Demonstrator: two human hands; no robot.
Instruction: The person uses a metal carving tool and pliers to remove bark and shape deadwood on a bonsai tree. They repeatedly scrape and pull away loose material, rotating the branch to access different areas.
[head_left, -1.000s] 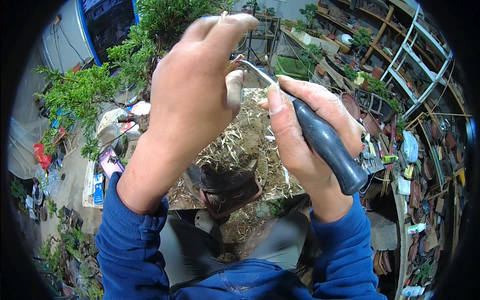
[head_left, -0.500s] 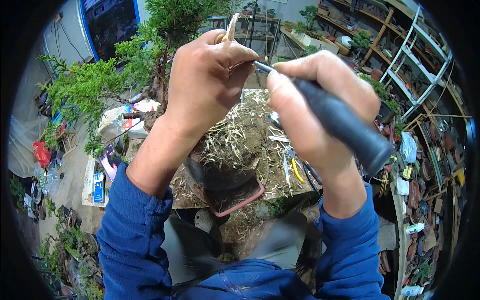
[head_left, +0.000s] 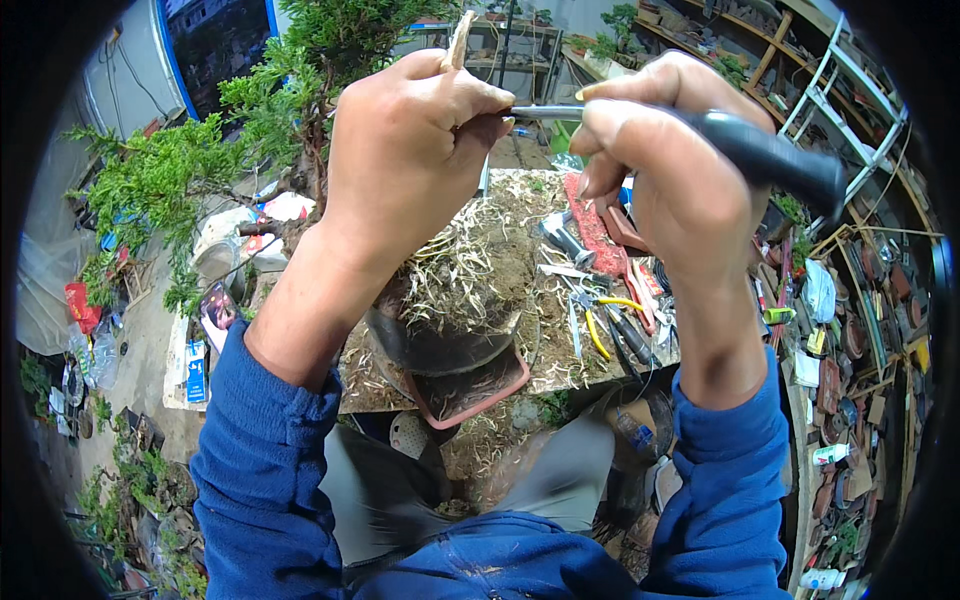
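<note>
My left fingers [head_left: 480, 97] were pressed together, pinching a thin, pale bit of wood [head_left: 459, 42] that stuck up above them. My right fingers [head_left: 615, 122] were curled around a black tool [head_left: 775, 155], and its thin metal rod [head_left: 548, 112] pointed left, with the end right at the tips of my left fingers. I could not tell if it touched the wood, because that spot was hidden. Lower down, on the desk [head_left: 560, 378], pale shreds [head_left: 465, 260] lay heaped on a dark round pot [head_left: 440, 348], and a reddish tray [head_left: 517, 384] showed at its near side. Pliers [head_left: 594, 335] with yellow handles lay to the right. A blue and white box [head_left: 195, 372] on the left and a white and green bottle [head_left: 831, 455] far right had printing, too small to read.
</note>
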